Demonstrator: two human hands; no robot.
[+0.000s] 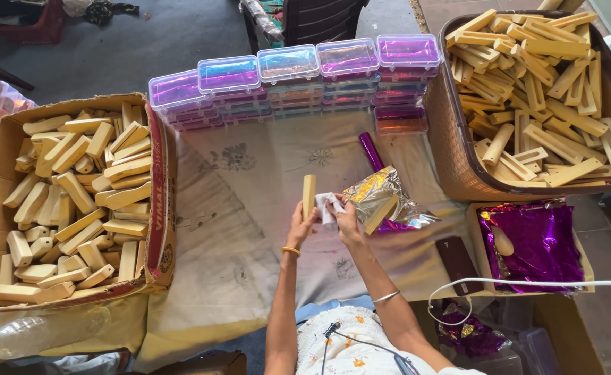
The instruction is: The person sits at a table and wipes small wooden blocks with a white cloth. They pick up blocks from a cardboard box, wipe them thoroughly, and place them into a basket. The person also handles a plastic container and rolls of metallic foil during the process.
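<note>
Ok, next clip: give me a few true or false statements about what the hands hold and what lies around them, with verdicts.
1. The left hand holds a wooden block upright. True.
2. The right hand holds a pair of scissors. False: it grips a small white cloth next to the block.
3. The cardboard box on the left holds purple foil sheets. False: it is full of wooden pieces; the purple foil lies in a tray on the right.
4. Clear plastic cases are stacked in a row at the far side of the table. True.
5. The brown basket on the right is empty. False: it is heaped with wooden pieces.
</note>
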